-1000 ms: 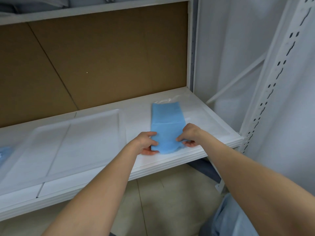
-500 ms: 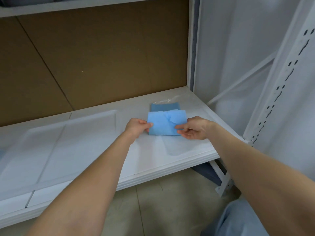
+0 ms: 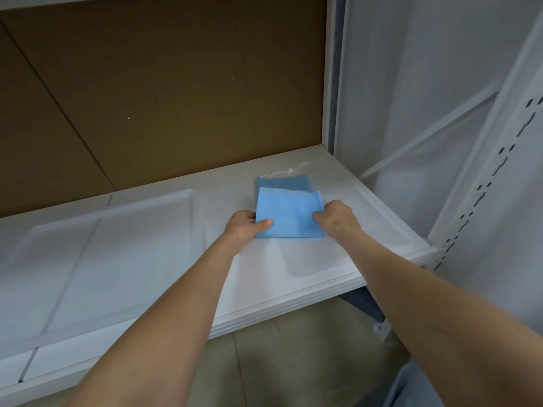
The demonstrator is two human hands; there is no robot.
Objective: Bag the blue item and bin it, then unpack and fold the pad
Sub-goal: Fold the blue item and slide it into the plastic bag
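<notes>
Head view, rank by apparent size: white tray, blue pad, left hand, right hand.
1. white tray
2. blue pad
3. left hand and right hand: they look alike, so no ranking between them.

A plain light-blue pad (image 3: 289, 214) lies on a white shelf (image 3: 293, 268) before a brown backboard (image 3: 164, 89).

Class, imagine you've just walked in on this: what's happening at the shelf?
A person is folding a blue pad on a white shelf. The left hand grips its left edge, thumb on top, and the right hand pinches its right edge. The near part is doubled over the far part, and a strip of the lower layer shows behind. A clear plastic wrapper lies just behind it, near the brown back board.
</notes>
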